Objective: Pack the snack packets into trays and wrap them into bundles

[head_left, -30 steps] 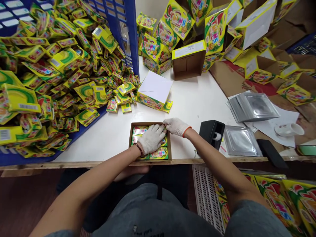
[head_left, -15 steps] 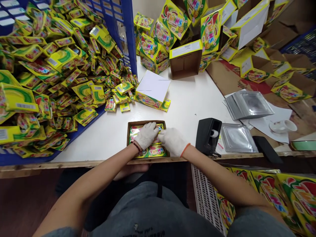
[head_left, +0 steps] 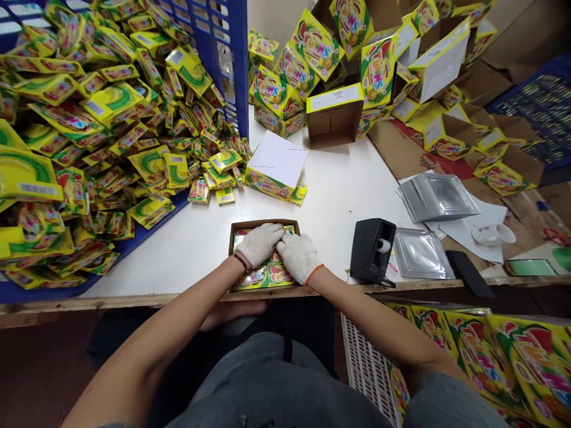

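Note:
In the head view, an open cardboard box sits at the table's front edge, holding rows of small yellow-green candy packs. My left hand, in a white knit glove, lies over the packs with its fingers stretched toward the right. Beside it my right hand, gloved with an orange cuff, reaches over the box's right side. Its fingers are bent and close to the left fingertips. Whatever is under them is hidden.
A blue crate heaped with small packs stands at left. Behind the box lies a white-topped carton. A black tape dispenser, clear plastic lids and a dark phone-like slab lie at right. Empty printed cartons pile up behind.
My right hand has moved left, further over the box. My left hand has shifted slightly left and stays on the packs. The camera view has turned a little.

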Available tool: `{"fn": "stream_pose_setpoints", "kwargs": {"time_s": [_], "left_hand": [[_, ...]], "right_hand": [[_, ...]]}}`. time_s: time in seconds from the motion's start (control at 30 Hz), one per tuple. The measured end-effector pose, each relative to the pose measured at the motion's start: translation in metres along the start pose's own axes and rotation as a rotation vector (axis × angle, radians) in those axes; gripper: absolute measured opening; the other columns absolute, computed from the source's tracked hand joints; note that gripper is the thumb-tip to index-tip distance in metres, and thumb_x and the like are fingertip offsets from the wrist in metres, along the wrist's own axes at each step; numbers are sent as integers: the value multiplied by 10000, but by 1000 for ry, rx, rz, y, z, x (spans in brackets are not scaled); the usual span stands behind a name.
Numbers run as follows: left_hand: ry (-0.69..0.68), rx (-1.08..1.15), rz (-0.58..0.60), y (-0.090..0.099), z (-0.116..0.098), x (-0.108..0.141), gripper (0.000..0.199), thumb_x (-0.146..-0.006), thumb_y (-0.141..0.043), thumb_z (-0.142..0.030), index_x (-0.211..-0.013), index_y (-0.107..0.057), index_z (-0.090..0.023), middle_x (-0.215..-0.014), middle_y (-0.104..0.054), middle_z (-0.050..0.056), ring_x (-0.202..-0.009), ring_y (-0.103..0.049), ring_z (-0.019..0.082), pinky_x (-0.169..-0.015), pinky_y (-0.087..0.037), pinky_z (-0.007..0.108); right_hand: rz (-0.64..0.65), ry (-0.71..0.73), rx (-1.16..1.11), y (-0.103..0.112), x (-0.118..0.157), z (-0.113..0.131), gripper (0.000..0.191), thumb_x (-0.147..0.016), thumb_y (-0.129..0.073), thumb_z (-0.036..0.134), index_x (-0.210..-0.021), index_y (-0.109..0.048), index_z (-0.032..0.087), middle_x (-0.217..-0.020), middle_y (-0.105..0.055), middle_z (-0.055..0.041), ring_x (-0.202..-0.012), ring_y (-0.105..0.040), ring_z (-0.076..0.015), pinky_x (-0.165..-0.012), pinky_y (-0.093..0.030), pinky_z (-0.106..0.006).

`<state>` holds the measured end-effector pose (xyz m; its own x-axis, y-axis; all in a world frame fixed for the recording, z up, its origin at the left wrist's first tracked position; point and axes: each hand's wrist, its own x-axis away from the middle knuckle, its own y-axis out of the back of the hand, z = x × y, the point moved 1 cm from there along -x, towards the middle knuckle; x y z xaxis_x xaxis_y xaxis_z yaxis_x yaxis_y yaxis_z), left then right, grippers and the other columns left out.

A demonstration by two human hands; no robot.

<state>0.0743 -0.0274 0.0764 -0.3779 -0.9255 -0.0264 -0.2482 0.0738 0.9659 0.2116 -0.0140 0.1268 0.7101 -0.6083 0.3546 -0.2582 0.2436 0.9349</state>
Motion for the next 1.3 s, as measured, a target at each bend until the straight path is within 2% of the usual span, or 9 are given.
{"fn": "stream_pose_setpoints", "kwargs": {"time_s": [0.07, 0.17, 0.27, 0.4, 0.6, 0.8, 0.97, 1.13, 1.3], "left_hand": [[-6, -34, -25, 5, -5, 3, 272, -964, -468, -200, -1181, -628, -169, -1262, -608, 110, -1159, -539, 234, -977, -456, 376], [-10, -75, 14, 13, -20, 7, 207, -943, -514, -246, -1035, -672, -149, -1127, -636, 140, -1082, -558, 281, -883, -475, 419], [-21, -46, 134, 14, -39, 12, 189, -927, -518, -222, -970, -681, -136, -973, -654, 133, -962, -594, 274, -814, -479, 405], [54, -35, 198, 9, -55, 16, 214, -915, -495, -195, -1014, -674, -135, -1004, -650, 140, -967, -600, 279, -800, -477, 400], [252, 60, 246, 8, -64, 7, 240, -878, -523, -308, -980, -695, -173, -1012, -657, 117, -964, -622, 271, -795, -477, 381], [372, 95, 266, 17, -60, -9, 255, -812, -550, -344, -889, -720, -170, -950, -682, 120, -896, -650, 286, -721, -477, 372], [222, 121, 256, 22, -49, -4, 248, -835, -527, -304, -924, -724, -183, -967, -673, 103, -906, -630, 257, -769, -489, 370], [98, -52, 4, 13, -35, 4, 445, -886, -502, -244, -1310, -572, -127, -1421, -513, 149, -1261, -482, 300, -1055, -399, 430], [-10, -120, 44, -1, -27, 4, 555, -930, -471, -288, -1449, -424, -96, -1537, -391, 164, -1358, -384, 324, -1116, -320, 471]], "right_hand": [[-98, 15, -78, 1, 12, -11, 304, -937, -404, 158, -1138, -632, 158, -1195, -632, -158, -1092, -579, -276, -874, -428, -381], [-234, -183, -339, -6, 29, -35, 293, -894, -491, 201, -1169, -579, 157, -1167, -627, -136, -1060, -582, -240, -885, -436, -329], [-148, -304, -690, -27, 36, -53, 463, -881, -525, 257, -1325, -452, 144, -1016, -655, -64, -881, -618, -187, -794, -464, -286], [-133, -258, -908, -53, 32, -57, 450, -887, -462, 260, -1316, -465, 123, -768, -602, 12, -760, -596, -178, -749, -455, -287], [-215, -186, -947, -60, 29, -55, 347, -867, -458, 262, -1198, -533, 187, -754, -597, 20, -689, -563, -166, -714, -437, -285], [-216, -200, -896, -58, 30, -55, 316, -872, -455, 262, -1168, -546, 197, -819, -629, -15, -775, -587, -189, -739, -437, -291], [-204, -176, -887, -54, 29, -54, 304, -876, -432, 257, -1147, -550, 188, -822, -626, -22, -758, -574, -191, -716, -426, -290], [-212, -155, -901, -48, 30, -52, 286, -851, -421, 223, -1101, -552, 178, -810, -626, -30, -738, -559, -194, -714, -426, -298], [-241, -160, -865, -51, 29, -51, 262, -824, -419, 192, -1045, -559, 181, -845, -638, -50, -743, -556, -195, -721, -434, -300]]}}
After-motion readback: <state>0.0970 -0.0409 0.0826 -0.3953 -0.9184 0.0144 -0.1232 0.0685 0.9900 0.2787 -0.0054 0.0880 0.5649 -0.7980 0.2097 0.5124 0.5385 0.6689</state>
